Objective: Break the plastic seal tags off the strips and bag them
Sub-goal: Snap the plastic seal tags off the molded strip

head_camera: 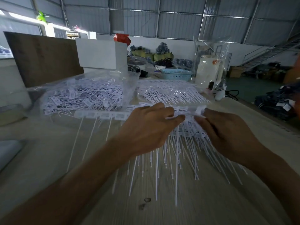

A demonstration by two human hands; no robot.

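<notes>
A strip of white plastic seal tags (103, 114) stretches across the table in front of me, thin tails hanging toward me. My left hand (146, 127) grips the strip near its middle. My right hand (227, 132) pinches a tag at the strip's right end, close to the left fingers. A pile of strips with long tails (183, 153) lies under both hands. A clear plastic bag (84, 96) full of loose broken-off tags sits at the back left.
More bagged strips (172, 93) lie behind my hands. A blue basket (176, 74), a white box (99, 52), a brown board (43, 57) and an upright clear bag (211, 65) stand farther back. The table's right edge (266, 117) runs diagonally beside my right hand.
</notes>
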